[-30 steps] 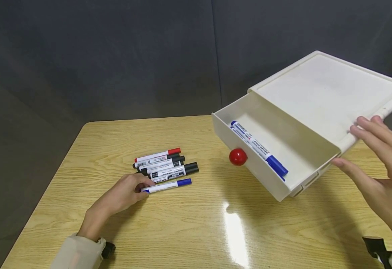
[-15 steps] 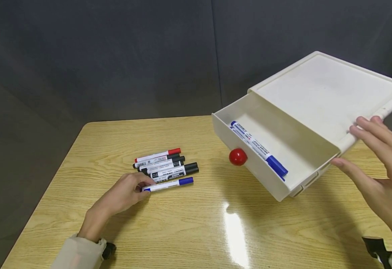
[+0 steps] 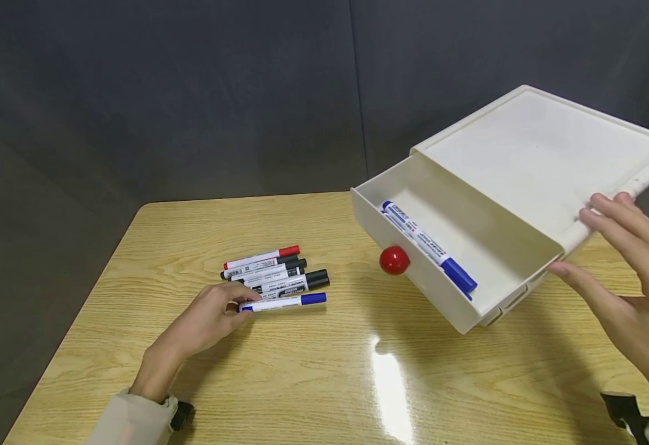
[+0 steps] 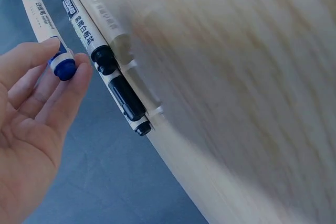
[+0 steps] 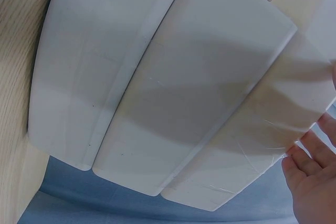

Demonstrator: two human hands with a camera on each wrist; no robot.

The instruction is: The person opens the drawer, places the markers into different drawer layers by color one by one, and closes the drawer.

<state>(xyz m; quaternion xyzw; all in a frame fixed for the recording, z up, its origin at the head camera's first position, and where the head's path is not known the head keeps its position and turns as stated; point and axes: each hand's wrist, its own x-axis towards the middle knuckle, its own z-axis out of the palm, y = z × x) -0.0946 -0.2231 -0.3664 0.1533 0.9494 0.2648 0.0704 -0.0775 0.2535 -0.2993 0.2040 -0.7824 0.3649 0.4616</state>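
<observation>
My left hand pinches the rear end of a white whiteboard marker with a blue cap; in the left wrist view thumb and fingers hold the same marker beside the black ones. Just behind it lie several markers in a row, among them a thick black-capped marker and a red-capped marker. On the right stands a white drawer box with its drawer pulled out. Blue-capped whiteboard markers lie inside, along the drawer front. My right hand rests its extended fingers on the box's right edge.
A round red knob sticks out from the drawer front. The wooden table ends at the back before a dark grey curtain. In the right wrist view, the box's side panels fill most of the picture.
My left hand has shifted the blue-capped marker slightly to the right and up, closer to the thick black marker. The right hand, the box and the markers in the drawer look unchanged.
</observation>
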